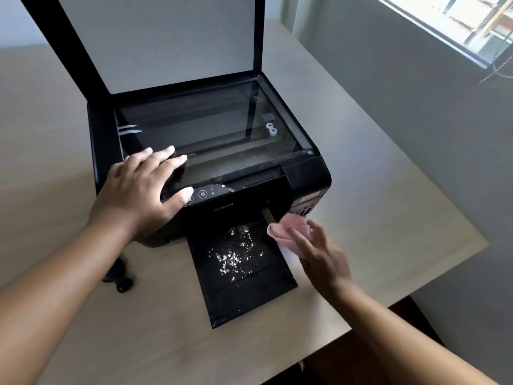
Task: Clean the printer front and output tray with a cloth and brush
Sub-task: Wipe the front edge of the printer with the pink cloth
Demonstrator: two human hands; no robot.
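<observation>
Specks (pixel 236 254) on the output tray (pixel 249 307) could be flung onto the tabletop (pixel 166 343) by hasty wiping — cloth (pixel 288 226) is pinched in right grip (pixel 319 251) at printer's (pixel 305 173) front-right; left grip (pixel 138 187) is laid flat atop it.

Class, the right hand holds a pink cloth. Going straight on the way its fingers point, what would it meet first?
Most likely the front of the printer, beside the right edge of the output tray. The right hand and cloth are blurred, so depth is uncertain.
</observation>
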